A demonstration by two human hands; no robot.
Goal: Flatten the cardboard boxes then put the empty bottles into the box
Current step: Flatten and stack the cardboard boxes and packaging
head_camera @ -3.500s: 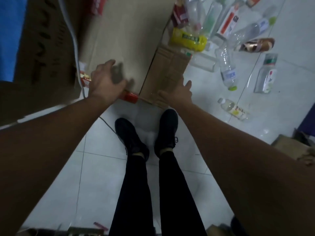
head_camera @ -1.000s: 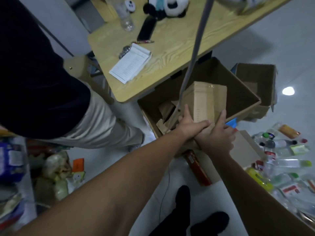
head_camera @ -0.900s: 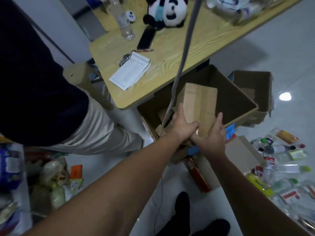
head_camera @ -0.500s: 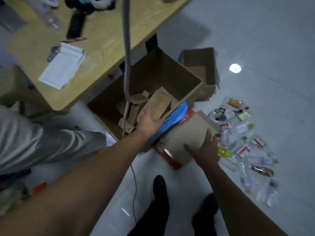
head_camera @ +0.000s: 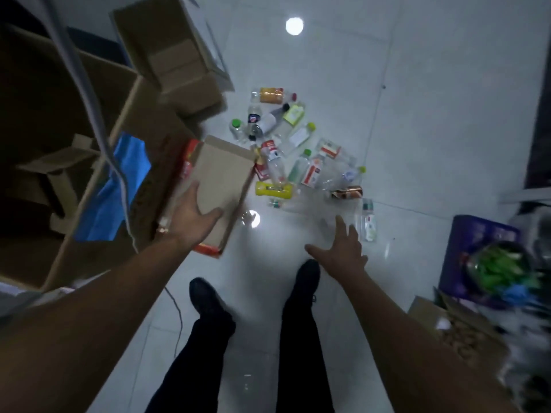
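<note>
A flattened brown carton (head_camera: 222, 174) with red printed edges lies on the floor against the large open box (head_camera: 98, 186). My left hand (head_camera: 192, 217) rests on the carton's near end, thumb spread across its top. My right hand (head_camera: 343, 248) hovers open over the white floor, fingers spread, holding nothing. Just beyond it lies a heap of several empty plastic bottles (head_camera: 293, 156), one of them yellow (head_camera: 272, 189). Inside the large box are folded cardboard pieces (head_camera: 56, 165) and a blue sheet (head_camera: 119, 189).
A smaller open box (head_camera: 179, 55) stands behind the large one. A grey cable (head_camera: 89, 93) hangs across the large box and trails onto the floor. A purple crate of goods (head_camera: 477, 248) sits at the right. My two feet (head_camera: 256, 290) stand on white tiles.
The view has swung down from the desk to the floor. My left hand left the large box and now rests on the flattened carton. My right hand came off that carton toward the bottles.
</note>
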